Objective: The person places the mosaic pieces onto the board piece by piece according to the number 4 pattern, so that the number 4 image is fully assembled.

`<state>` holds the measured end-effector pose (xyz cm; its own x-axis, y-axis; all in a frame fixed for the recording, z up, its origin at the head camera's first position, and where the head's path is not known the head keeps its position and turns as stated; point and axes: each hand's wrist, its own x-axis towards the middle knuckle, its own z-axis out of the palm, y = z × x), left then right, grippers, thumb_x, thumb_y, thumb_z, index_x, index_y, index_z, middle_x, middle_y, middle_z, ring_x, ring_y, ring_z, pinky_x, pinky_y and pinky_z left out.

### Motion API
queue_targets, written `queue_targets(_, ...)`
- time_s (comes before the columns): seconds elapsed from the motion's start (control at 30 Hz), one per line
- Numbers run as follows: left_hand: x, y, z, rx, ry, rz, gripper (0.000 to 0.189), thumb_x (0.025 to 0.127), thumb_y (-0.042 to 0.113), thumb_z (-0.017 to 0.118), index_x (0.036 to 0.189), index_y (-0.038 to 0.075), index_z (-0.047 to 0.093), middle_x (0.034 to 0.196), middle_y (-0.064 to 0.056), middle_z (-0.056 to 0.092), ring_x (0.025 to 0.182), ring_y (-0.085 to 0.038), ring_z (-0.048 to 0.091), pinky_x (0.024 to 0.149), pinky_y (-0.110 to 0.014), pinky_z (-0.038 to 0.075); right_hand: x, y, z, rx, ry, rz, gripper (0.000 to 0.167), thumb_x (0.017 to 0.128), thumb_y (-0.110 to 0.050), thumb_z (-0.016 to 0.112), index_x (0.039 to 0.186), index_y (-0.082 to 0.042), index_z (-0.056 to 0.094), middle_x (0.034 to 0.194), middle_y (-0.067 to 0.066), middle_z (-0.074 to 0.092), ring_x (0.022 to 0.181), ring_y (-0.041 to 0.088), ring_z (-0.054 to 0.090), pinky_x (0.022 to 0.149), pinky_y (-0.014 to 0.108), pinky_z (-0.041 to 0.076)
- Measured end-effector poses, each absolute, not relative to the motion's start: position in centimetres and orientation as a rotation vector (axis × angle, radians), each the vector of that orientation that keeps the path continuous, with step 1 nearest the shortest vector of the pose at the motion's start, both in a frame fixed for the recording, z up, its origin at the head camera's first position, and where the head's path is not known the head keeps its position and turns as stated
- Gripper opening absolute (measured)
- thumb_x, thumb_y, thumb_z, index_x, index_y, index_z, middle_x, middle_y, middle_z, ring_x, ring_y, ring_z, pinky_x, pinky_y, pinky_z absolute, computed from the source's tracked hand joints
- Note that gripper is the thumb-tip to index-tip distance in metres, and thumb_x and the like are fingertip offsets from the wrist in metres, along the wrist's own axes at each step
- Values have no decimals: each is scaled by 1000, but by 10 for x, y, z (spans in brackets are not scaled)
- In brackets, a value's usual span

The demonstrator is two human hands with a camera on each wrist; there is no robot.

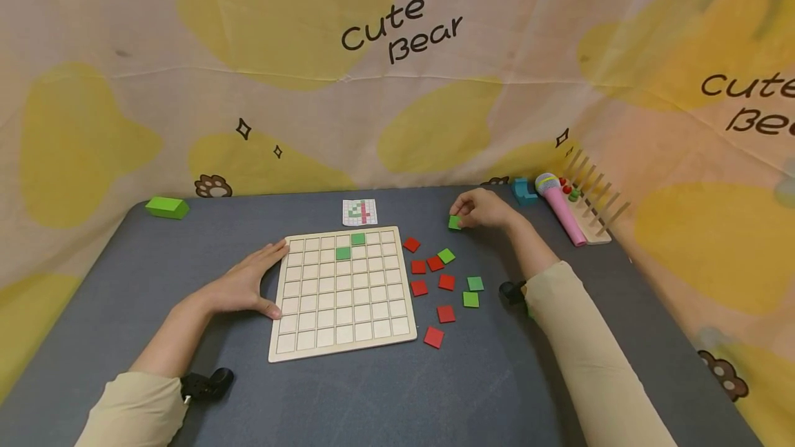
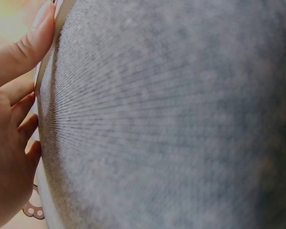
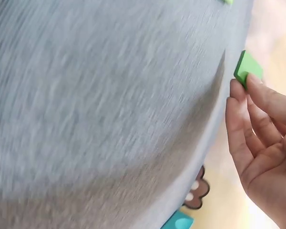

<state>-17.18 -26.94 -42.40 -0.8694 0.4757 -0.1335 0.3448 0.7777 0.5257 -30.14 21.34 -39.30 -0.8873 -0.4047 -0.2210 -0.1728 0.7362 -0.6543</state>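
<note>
A wooden grid board (image 1: 318, 302) lies on the dark table, with two green square tiles, one of them a tile (image 1: 344, 253), in its upper cells. My left hand (image 1: 245, 283) rests at the board's left edge, thumb low and fingers spread toward the top corner. Between thumb and fingertips, my right hand (image 1: 487, 210) pinches a light green tile (image 3: 248, 67) beyond the loose tiles. Several red tiles, such as a red tile (image 1: 446, 314), and a few green ones, including a green tile (image 1: 475, 284), are scattered right of the board.
A small printed pattern card (image 1: 359, 212) lies behind the board. At the back left sits a green block (image 1: 168, 207). Toward the back right are a blue block (image 1: 524, 192), a pink toy microphone (image 1: 562, 212) and a wooden peg rack (image 1: 597, 230). A patterned cloth hangs behind the table.
</note>
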Motion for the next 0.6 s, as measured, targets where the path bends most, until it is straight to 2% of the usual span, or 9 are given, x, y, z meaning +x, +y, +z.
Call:
queue_targets(0.37, -172, -269, -424, 624, 2706, 720, 127, 58, 47, 91, 155, -1, 24, 165, -23, 17, 149, -53, 14, 113, -71, 18, -293, 169, -390, -519, 2630, -1017, 22, 84, -6, 74, 106, -6, 73, 100, 13, 74, 90, 21, 69, 73, 26, 56)
queue_targets(0.6, -174, -270, -426, 624, 2699, 735, 128, 58, 48, 90, 156, -1, 23, 165, -23, 16, 149, -53, 14, 114, -71, 18, -283, 135, -391, -606, 2633, -1013, 20, 84, -5, 74, 104, -8, 73, 100, 12, 74, 91, 21, 68, 73, 26, 55)
